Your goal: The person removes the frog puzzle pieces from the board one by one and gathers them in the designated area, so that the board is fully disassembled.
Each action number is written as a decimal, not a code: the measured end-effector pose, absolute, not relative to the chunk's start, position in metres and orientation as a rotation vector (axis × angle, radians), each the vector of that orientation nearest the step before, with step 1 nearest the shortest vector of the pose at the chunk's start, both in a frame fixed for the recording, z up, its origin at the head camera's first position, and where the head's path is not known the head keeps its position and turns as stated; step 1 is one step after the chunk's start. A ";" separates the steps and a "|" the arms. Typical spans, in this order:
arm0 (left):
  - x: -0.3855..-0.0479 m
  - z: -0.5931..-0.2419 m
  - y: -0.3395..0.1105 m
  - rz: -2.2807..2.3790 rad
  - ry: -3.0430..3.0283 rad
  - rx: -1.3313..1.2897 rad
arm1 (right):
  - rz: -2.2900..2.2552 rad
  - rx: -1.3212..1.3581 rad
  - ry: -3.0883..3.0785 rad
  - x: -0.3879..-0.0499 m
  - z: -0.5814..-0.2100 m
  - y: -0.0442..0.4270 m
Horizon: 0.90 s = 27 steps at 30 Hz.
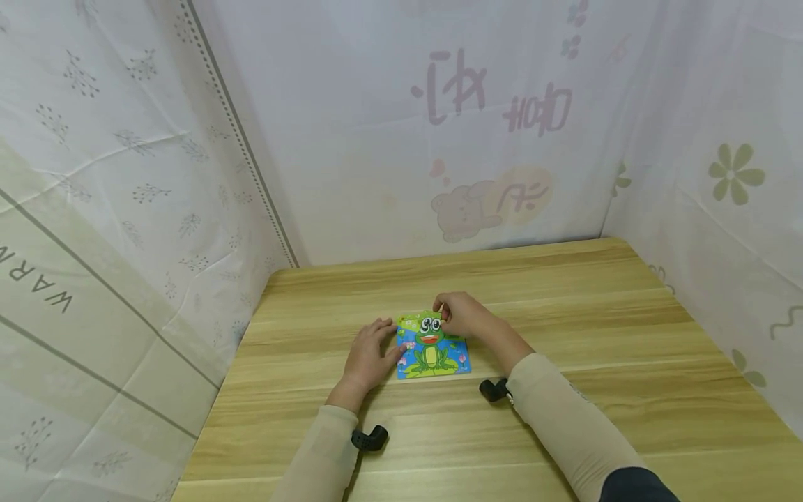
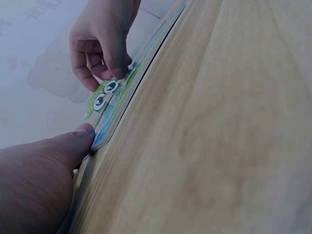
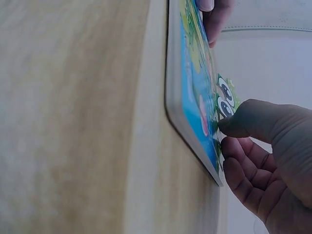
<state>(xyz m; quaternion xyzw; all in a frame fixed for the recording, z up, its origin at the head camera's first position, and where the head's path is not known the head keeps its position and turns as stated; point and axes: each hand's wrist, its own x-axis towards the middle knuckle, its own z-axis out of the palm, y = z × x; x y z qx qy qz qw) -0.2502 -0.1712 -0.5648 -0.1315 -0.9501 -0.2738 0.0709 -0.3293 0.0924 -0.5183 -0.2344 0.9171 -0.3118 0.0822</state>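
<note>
Frog puzzle board (image 1: 454, 355) lies on the table (image 1: 439, 446), roughly between its left and right edges and well in from the far edge. Left hand (image 1: 366, 355): fingers loosely spread, thumb resting on the board's left edge, fingertips by its upper left corner; presumably this keeps the board from sliding. Right hand (image 1: 462, 316): thumb and forefinger pinch the piece with the eyes (image 2: 104, 95) at its right side, tilted up from the board (a thin piece, so its side likely gives the better purchase). Whether its lower edge touches the board, I cannot tell; the wrist views are oblique.
</note>
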 end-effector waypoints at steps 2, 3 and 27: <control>-0.250 -0.565 -0.171 -0.827 -2.853 -0.396 | -0.922 -0.702 2.744 -0.329 -0.517 0.092; -0.250 -0.565 -0.171 -0.831 -2.853 -0.394 | -0.920 -0.701 2.746 -0.328 -0.517 0.092; -0.250 -0.565 -0.171 -0.812 -2.863 -0.383 | -1.085 -0.651 2.696 -0.319 -0.514 0.108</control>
